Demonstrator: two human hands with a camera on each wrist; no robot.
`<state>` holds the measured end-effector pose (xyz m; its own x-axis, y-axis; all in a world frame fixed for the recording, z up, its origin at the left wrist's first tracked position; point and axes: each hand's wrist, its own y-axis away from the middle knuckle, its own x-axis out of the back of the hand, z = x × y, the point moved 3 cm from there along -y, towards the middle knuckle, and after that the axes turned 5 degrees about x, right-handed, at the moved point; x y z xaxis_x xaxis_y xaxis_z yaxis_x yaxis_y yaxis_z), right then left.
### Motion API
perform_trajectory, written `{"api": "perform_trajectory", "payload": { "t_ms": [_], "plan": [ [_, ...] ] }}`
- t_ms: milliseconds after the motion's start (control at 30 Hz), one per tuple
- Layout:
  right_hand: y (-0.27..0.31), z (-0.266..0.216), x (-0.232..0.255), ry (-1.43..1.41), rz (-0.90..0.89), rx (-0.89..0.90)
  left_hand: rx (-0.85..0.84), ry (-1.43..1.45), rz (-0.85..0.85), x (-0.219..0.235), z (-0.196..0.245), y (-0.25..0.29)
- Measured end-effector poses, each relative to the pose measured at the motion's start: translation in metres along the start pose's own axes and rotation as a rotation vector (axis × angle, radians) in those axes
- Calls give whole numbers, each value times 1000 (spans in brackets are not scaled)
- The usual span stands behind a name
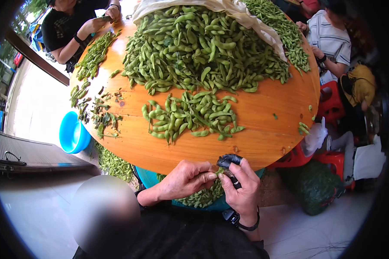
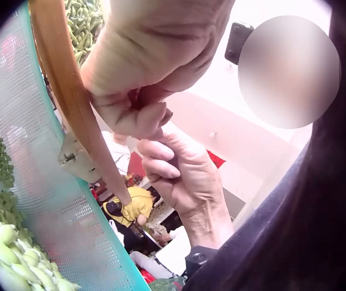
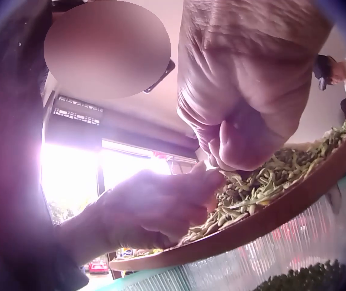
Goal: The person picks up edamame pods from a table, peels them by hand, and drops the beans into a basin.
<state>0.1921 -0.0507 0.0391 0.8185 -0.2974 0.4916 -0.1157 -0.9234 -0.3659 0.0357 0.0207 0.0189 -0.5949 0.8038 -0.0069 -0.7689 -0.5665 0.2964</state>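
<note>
Over the near table edge, my left hand (image 1: 188, 178) and right hand (image 1: 243, 186) meet at a small green soybean pod (image 1: 219, 171). Thumb and fingers of both hands pinch it. Black wrapping (image 1: 229, 160) covers fingers of the right hand. In the left wrist view the left hand (image 2: 154, 54) hides the pod behind its curled fingers, with the right hand (image 2: 188, 176) close against it. Below them stands a teal mesh basket (image 2: 70, 206) with shelled green beans (image 1: 201, 198) inside. A small pile of pods (image 1: 190, 114) lies on the table in front of me.
A large heap of pods (image 1: 194, 47) fills the back of the round wooden table (image 1: 268, 112), partly under pale cloth (image 1: 246, 19). Leaf scraps (image 1: 106, 118) lie at left. A blue basin (image 1: 73, 134) stands on the floor. Other people sit across at left and right; red stools (image 1: 330, 101) stand at right.
</note>
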Motion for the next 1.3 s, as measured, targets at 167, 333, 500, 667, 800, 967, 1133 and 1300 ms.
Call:
{"api": "perform_trajectory", "payload": {
  "t_ms": [167, 333, 500, 667, 800, 967, 1133, 1300],
  "plan": [
    [7, 9, -1, -222, -21, -236, -64, -135, 33, 4, 1, 0],
    [10, 13, 0, -262, -98, -253, -33, -222, 48, 5, -3, 0],
    [10, 9, 0, -362, -35, -403, -134, -383, 298, 2, 8, 4],
    [7, 5, -5, -229, 17, -260, -290, -370, 336, -8, -6, 5],
    [6, 6, -6, -248, 10, -254, -317, -391, 252, -5, -4, 5],
    [12, 18, -10, -741, -37, -589, -297, -369, 185, -4, -3, 5],
    [12, 26, -5, -1107, -22, -709, -265, -271, 62, 2, 2, 7],
    [7, 18, 19, -331, -166, -278, -333, -428, -182, 4, 9, 19]
  ]
}}
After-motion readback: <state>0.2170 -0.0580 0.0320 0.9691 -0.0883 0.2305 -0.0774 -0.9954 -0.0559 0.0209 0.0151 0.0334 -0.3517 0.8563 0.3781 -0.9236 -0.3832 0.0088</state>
